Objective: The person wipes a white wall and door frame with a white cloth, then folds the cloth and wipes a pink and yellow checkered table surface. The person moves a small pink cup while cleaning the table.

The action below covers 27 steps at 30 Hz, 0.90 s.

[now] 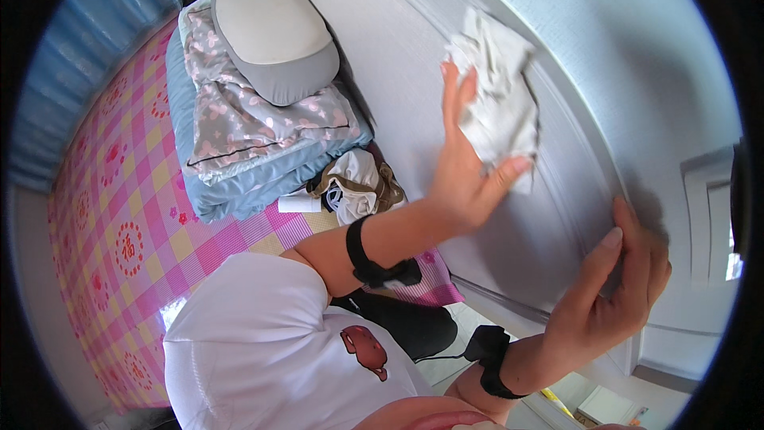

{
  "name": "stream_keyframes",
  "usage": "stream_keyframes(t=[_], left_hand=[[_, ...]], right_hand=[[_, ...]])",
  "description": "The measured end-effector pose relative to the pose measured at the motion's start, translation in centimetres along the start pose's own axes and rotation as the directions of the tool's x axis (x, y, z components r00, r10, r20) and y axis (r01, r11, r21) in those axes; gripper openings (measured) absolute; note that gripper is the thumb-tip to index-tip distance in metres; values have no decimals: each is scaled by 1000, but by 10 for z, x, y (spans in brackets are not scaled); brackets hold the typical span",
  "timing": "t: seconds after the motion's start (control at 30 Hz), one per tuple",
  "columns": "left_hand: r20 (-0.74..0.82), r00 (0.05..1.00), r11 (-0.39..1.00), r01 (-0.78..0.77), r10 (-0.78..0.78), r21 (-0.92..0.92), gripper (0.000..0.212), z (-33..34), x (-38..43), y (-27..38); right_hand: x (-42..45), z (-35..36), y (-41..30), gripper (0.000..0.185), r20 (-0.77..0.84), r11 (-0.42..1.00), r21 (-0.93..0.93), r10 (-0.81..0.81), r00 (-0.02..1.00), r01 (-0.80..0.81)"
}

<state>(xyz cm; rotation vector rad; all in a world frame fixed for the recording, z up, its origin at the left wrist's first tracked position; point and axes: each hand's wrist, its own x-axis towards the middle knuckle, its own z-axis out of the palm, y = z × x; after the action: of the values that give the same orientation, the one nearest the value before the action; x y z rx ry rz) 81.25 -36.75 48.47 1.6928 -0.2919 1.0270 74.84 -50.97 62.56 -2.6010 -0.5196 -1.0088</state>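
My left hand point(468, 179) is spread against a crumpled white cloth point(498, 89), with the thumb over its lower end. The cloth lies flat against a pale grey panel with moulded edges point(412, 83), which looks like a headboard. My right hand point(615, 292) is at the panel's outer edge, fingers curled and thumb towards the panel. Whether it grips that edge or only touches it, I cannot tell. Both forearms wear black straps with small black devices.
A folded blue quilt point(239, 197), a butterfly-print pillow point(215, 125) and a white-and-grey cushion point(274, 24) are stacked against the panel. Beside them lie bundled fabric point(358, 185) and a small white box point(299, 203) on the checked bedspread point(101, 215). Blue curtains point(113, 24) hang beyond.
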Motion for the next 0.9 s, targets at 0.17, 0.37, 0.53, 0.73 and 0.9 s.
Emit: stream_keyframes(t=[0.17,0.37,0.53,0.73,0.9], left_hand=[[89,996,999,25,-23,-25,82,36,-30,49],[241,970,1000,-20,15,18,72,71,-71,78],[198,977,926,142,-75,-350,60,130,-126,111],[213,974,997,-76,74,2,63,128,-145,158],[645,754,992,66,-120,108,58,46,-147,142]], right_hand=[[-2,-2,10,23,-44,999,45,1,999,1],[-24,-7,29,32,-63,947,261,-179,982,189],[-70,-52,63,32,-233,954,208,-168,958,218],[-90,-85,108,33,-220,959,115,-228,949,258],[-90,-90,118,38,-160,944,77,-306,938,321]])
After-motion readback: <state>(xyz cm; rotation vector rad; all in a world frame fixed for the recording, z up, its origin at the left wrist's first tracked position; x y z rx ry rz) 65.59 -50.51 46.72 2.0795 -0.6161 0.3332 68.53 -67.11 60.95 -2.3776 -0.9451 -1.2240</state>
